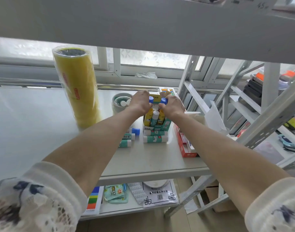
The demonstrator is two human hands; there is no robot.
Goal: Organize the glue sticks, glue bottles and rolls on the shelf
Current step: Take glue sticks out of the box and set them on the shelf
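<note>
Both hands clamped on blue-capped bottles, left (pixel 141 102) and right (pixel 172 105), over the packed box (pixel 157 126) near the shelf's (pixel 143 164) right edge — crowded, liable to tip onto loose sticks (pixel 155 138).

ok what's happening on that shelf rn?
A person is sorting glue sticks on the white shelf. Both hands are at the open display box of upright glue sticks: the left hand and the right hand each grip a blue-capped stick at the top of the box. Several loose glue sticks lie flat in front of the box. A tall wrapped stack of yellow tape rolls stands to the left, untouched.
</note>
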